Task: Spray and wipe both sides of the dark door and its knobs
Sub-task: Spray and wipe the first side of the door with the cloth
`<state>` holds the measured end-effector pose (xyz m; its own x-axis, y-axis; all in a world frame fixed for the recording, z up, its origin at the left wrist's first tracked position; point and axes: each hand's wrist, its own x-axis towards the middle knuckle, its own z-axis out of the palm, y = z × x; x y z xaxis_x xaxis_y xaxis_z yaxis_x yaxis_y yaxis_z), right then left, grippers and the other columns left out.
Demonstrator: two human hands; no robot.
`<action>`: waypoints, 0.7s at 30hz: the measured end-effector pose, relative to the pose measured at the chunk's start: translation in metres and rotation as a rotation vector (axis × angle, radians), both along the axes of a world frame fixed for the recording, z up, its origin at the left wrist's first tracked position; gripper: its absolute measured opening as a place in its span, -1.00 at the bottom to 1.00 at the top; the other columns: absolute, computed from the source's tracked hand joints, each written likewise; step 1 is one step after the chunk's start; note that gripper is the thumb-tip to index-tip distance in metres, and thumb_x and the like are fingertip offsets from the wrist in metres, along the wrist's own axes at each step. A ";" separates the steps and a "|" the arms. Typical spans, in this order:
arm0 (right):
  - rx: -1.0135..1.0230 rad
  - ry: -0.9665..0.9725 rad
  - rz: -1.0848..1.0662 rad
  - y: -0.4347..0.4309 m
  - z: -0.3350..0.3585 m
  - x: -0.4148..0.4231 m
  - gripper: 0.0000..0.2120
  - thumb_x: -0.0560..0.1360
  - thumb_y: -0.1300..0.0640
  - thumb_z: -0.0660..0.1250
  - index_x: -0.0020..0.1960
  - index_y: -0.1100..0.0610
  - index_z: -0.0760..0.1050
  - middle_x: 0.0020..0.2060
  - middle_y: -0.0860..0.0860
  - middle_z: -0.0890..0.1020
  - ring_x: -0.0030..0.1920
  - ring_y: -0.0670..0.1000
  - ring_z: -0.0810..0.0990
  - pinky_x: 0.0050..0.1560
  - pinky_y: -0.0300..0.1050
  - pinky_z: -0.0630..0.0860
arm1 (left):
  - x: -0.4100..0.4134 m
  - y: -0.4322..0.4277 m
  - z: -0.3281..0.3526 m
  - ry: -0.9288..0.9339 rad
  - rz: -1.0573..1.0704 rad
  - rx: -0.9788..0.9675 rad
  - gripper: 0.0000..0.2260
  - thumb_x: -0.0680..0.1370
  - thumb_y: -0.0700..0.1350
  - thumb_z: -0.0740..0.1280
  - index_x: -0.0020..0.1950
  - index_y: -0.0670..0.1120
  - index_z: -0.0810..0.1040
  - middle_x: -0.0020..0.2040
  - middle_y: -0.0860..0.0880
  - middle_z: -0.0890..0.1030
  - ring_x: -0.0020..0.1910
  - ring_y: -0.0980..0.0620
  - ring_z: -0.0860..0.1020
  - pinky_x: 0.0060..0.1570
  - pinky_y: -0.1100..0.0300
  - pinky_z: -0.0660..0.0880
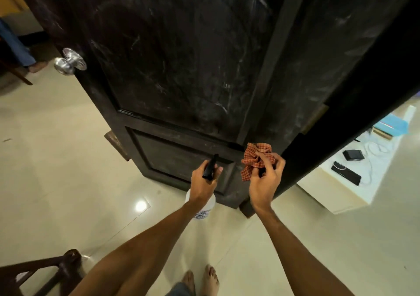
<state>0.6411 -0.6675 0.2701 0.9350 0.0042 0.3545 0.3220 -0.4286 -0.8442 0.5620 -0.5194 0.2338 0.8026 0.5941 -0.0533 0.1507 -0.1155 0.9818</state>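
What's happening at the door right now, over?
Left grip holds spray bottle. Right grip holds checked cloth. Door streaky, knob untouched. Nothing between hands and door.

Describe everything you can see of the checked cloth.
The checked cloth is orange-red with a fine check, thin woven fabric by its look. It is crumpled into a loose bunch, one end hanging down. The right hand grips it with curled fingers, near the lower right of the dark door; whether they touch is unclear.
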 end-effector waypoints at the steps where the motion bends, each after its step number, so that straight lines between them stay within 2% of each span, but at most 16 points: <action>1: 0.003 -0.006 -0.011 -0.007 0.002 -0.001 -0.56 0.47 0.50 0.40 0.28 0.18 0.61 0.36 0.16 0.40 0.39 0.08 0.42 0.25 0.20 0.59 | -0.001 -0.009 0.000 0.006 -0.019 0.011 -0.92 0.59 -0.14 0.48 0.04 -0.05 0.60 -0.18 0.10 0.64 -0.17 0.20 0.63 -0.08 0.24 0.59; 3: -0.006 0.000 -0.048 -0.019 0.003 -0.008 -0.56 0.47 0.50 0.40 0.28 0.19 0.60 0.37 0.16 0.39 0.39 0.10 0.42 0.23 0.20 0.60 | -0.004 -0.023 -0.002 0.031 -0.079 0.017 -0.91 0.59 -0.14 0.47 0.05 -0.05 0.59 -0.19 0.12 0.63 -0.19 0.25 0.62 -0.12 0.29 0.55; 8: -0.037 -0.068 -0.055 -0.040 0.017 -0.005 -0.55 0.46 0.52 0.37 0.28 0.20 0.60 0.36 0.17 0.38 0.40 0.10 0.40 0.30 0.18 0.57 | -0.002 -0.037 0.006 -0.018 -0.103 0.025 -0.84 0.56 -0.10 0.50 0.09 -0.09 0.62 -0.13 0.14 0.68 -0.09 0.23 0.66 0.02 0.29 0.59; 11: -0.046 -0.086 -0.060 -0.050 0.023 -0.003 -0.55 0.45 0.53 0.35 0.28 0.22 0.60 0.35 0.20 0.39 0.40 0.13 0.40 0.34 0.14 0.53 | -0.003 -0.044 0.004 -0.020 -0.085 0.031 -0.85 0.56 -0.09 0.51 0.07 -0.11 0.63 -0.19 0.11 0.67 -0.17 0.14 0.66 -0.04 0.13 0.63; 13: -0.080 -0.106 -0.046 -0.056 0.027 -0.002 -0.55 0.45 0.52 0.36 0.29 0.23 0.60 0.37 0.21 0.38 0.41 0.14 0.40 0.36 0.12 0.51 | -0.005 -0.050 0.005 -0.031 -0.082 0.034 -0.84 0.57 -0.08 0.50 0.06 -0.13 0.63 -0.19 0.05 0.68 -0.19 0.10 0.66 -0.07 0.10 0.64; 16: -0.153 -0.198 0.030 -0.059 0.037 0.013 -0.55 0.46 0.52 0.36 0.29 0.23 0.60 0.40 0.25 0.36 0.42 0.07 0.36 0.44 -0.09 0.43 | -0.001 -0.050 0.010 -0.024 -0.088 0.032 -0.82 0.58 -0.06 0.48 0.09 -0.13 0.61 -0.17 0.03 0.67 -0.17 0.13 0.66 -0.07 0.20 0.63; 18: -0.238 -0.339 0.162 -0.065 0.044 0.036 -0.57 0.50 0.46 0.32 0.32 0.22 0.59 0.43 0.24 0.31 0.45 0.12 0.33 0.51 -0.23 0.31 | 0.005 -0.057 0.007 -0.023 -0.033 0.016 -0.81 0.58 -0.04 0.48 0.10 -0.12 0.61 -0.18 0.05 0.67 -0.21 0.15 0.65 -0.12 0.25 0.61; 20: -0.391 -0.532 0.224 -0.067 0.052 0.062 -0.60 0.55 0.34 0.28 0.37 0.19 0.57 0.45 0.18 0.26 0.47 0.25 0.30 0.52 -0.04 0.29 | 0.010 -0.060 0.006 -0.043 0.019 -0.026 -0.79 0.57 -0.03 0.48 0.11 -0.11 0.62 -0.15 0.05 0.68 -0.17 0.12 0.66 -0.06 0.21 0.63; 21: -0.482 -0.622 0.224 -0.068 0.052 0.075 -0.60 0.56 0.30 0.30 0.39 0.17 0.56 0.44 0.18 0.27 0.45 0.29 0.30 0.46 0.08 0.35 | 0.013 -0.062 0.002 -0.060 0.040 -0.046 -0.79 0.56 -0.03 0.48 0.12 -0.10 0.62 -0.13 0.07 0.69 -0.12 0.11 0.67 0.01 0.17 0.63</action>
<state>0.7161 -0.7359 0.3218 0.5272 0.4522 0.7195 0.7917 -0.5689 -0.2226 0.5748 -0.5818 0.2360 0.7811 0.6235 -0.0336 0.0949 -0.0655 0.9933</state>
